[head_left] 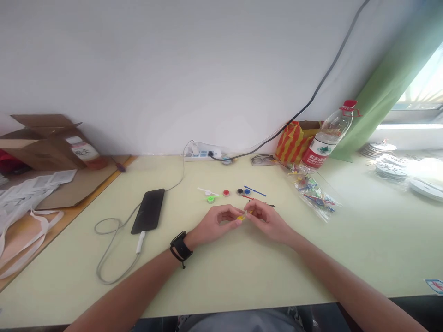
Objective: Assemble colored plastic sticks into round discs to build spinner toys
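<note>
Near the middle of the table, my left hand (217, 224) pinches a small yellow piece (241, 218) between thumb and fingers. Close beside it, my right hand (268, 221) is closed at the fingertips, meeting the yellow piece; a small pale part shows there, too small to name. Just beyond my hands lie a white arrow (206, 191), a green disc (211, 199), a red disc (226, 193), a black disc (240, 191) and a blue disc (247, 192). A blue arrow (255, 190) lies to their right, and a red arrow is partly hidden behind my right hand.
A phone (148, 211) with a looping cable lies at left, near a cardboard box (44, 152). A power strip (204, 153) sits by the wall. At right are a large water bottle (327, 136), a striped bag (292, 143), plastic packets (314, 196) and stacked discs (391, 167).
</note>
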`<state>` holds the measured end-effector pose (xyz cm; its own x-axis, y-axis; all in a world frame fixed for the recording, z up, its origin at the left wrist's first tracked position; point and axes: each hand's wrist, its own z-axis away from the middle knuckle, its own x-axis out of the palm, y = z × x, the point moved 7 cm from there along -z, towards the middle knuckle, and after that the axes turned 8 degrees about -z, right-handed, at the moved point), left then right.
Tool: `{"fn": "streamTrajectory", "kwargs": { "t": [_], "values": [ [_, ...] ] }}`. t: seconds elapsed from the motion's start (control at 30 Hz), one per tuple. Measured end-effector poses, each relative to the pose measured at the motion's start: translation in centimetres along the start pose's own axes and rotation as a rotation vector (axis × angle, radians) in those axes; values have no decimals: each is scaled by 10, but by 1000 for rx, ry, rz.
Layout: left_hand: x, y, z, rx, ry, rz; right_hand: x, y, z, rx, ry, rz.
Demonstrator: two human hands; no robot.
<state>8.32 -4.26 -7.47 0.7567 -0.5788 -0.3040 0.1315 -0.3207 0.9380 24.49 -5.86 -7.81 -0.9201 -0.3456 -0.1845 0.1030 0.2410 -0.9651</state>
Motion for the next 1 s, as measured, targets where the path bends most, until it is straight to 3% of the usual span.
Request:
{"fn": "streamTrajectory", "kwargs": {
  "t": [0.1,0.23,0.4,0.63,0.8,1.0],
  "values": [
    [0,-6,-1,-57,-23,62,-6,5,0,2,79,-6],
    [-7,-16,-4,-90,69,99,-21,1,2,-57,242,85],
    [-12,-24,-6,-102,120,131,-18,-7,5,-85,135,163],
    [-16,-27,-6,-102,153,150,-7,0,5,0,135,-53],
    [-18,-23,-6,-99,191,152,-2,7,3,137,-52,-142],
    [-20,-20,-7,-124,200,184,-29,5,-1,107,156,-123]
  ]
}}
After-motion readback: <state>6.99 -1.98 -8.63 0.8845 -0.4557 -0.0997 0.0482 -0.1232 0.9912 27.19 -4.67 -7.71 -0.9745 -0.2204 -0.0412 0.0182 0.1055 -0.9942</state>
